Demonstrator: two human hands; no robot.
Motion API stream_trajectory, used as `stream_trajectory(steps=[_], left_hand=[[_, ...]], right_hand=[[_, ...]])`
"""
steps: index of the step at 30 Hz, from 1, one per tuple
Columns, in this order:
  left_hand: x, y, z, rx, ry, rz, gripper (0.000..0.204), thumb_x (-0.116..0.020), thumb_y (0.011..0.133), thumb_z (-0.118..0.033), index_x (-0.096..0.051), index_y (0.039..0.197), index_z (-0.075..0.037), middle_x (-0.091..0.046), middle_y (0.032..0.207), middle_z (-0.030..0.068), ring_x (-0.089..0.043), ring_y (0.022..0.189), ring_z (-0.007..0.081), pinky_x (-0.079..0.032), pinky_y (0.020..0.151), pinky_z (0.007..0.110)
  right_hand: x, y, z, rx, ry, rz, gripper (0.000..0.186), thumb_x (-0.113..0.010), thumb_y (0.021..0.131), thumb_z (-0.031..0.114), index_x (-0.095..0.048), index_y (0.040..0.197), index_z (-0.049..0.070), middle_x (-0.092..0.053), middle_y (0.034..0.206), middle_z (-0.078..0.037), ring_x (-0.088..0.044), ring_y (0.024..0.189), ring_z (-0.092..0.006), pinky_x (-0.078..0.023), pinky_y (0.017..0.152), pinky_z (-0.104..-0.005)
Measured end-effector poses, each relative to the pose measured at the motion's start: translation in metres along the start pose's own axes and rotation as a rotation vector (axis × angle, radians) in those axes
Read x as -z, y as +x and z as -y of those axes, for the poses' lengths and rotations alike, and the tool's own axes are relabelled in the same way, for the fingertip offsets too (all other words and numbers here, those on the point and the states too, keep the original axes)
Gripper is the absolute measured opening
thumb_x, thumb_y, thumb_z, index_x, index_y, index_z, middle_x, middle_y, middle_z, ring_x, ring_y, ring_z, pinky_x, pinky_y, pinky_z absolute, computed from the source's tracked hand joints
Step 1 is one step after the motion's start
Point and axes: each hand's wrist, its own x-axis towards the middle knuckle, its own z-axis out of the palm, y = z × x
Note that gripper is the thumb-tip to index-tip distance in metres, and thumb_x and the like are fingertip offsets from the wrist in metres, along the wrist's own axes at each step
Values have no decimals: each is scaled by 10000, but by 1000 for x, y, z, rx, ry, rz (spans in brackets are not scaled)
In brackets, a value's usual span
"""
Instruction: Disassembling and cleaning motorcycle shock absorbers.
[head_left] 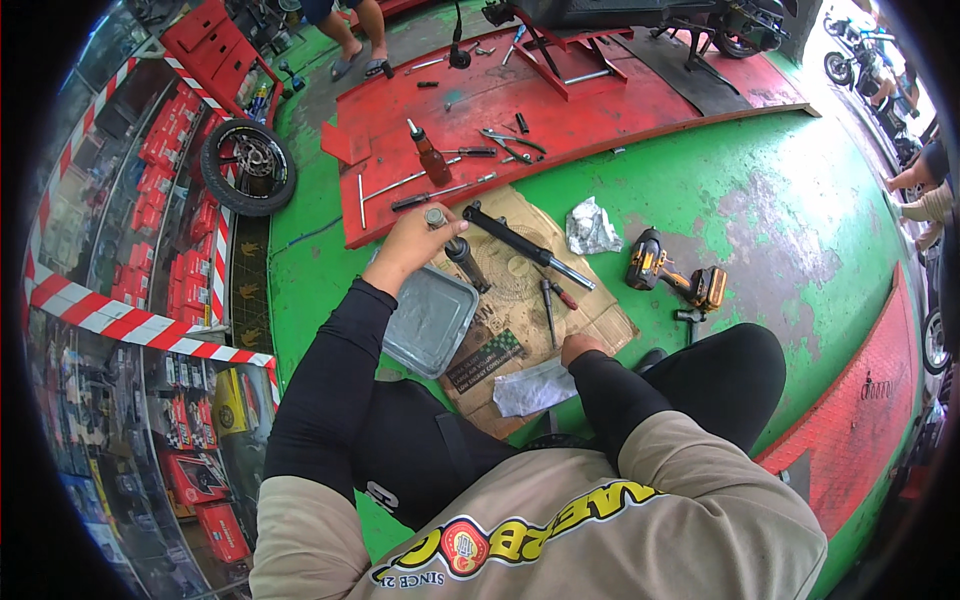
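My left hand (412, 243) is closed on a short round metal part (435, 216), held by the fingertips above the far edge of a grey metal tray (428, 357). Just right of those fingers is a dark metal cylinder (467, 265), over the cardboard. A black tube with a shiny chrome end (520, 245), resembling a motorcycle fork leg, lies slantwise on the cardboard sheet (603, 318). My right hand (578, 347) is low over the cardboard, its fingers hidden. Nearest to it are a dark long-shanked tool (548, 312), a red-handled screwdriver (565, 296) and a whitish cloth (535, 388).
Right of the cardboard are a crumpled silvery wrapper (592, 228) and a yellow-black cordless impact wrench (672, 275). Beyond, a red lift platform (590, 125) carries a brown bottle (430, 160), pliers (512, 147) and several tools. A wheel (250, 167) leans by the display shelves at left.
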Motion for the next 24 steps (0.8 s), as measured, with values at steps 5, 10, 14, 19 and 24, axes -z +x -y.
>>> stream_trajectory(steps=[5, 10, 14, 19, 24], left_hand=[[7, -6, 18, 50, 8, 76, 265, -734, 896, -265, -648, 1011, -42, -675, 849, 41, -639, 678, 119, -521, 615, 284], [1, -1, 5, 183, -247, 163, 230, -721, 909, -201, -627, 1043, -40, -681, 872, 40, -658, 688, 105, -521, 609, 276], [11, -6, 33, 149, -267, 128, 216, -717, 910, -176, -615, 1027, -25, -666, 840, 34, -667, 669, 112, -518, 591, 250], [-5, 9, 29, 159, -323, -26, 221, -741, 881, -206, -625, 921, -22, -646, 770, 34, -630, 625, 116, -515, 596, 282], [-15, 25, 32, 107, -291, -78, 235, -724, 889, -242, -632, 933, -31, -645, 768, 40, -624, 616, 122, -504, 590, 287]], right_hand=[[10, 3, 6, 61, 11, -47, 419, -604, 800, 203, -628, 1152, -23, -666, 1122, -257, -661, 1064, -369, -523, 925, -432], [39, 13, 9, 126, 103, -183, 670, -750, 715, 373, -554, 1212, -31, -642, 1095, -283, -670, 992, -377, -534, 872, -453], [138, 24, 47, 268, 137, -224, 479, -764, 715, 462, -708, 951, 49, -710, 913, -201, -682, 858, -368, -539, 747, -470], [325, 14, 5, 362, -52, -375, 465, -766, 762, 403, -717, 1051, 42, -718, 1007, -208, -685, 929, -358, -533, 835, -442], [447, -47, -35, 275, -44, -507, 393, -743, 825, 371, -705, 1018, 30, -719, 947, -195, -689, 903, -319, -524, 805, -411]])
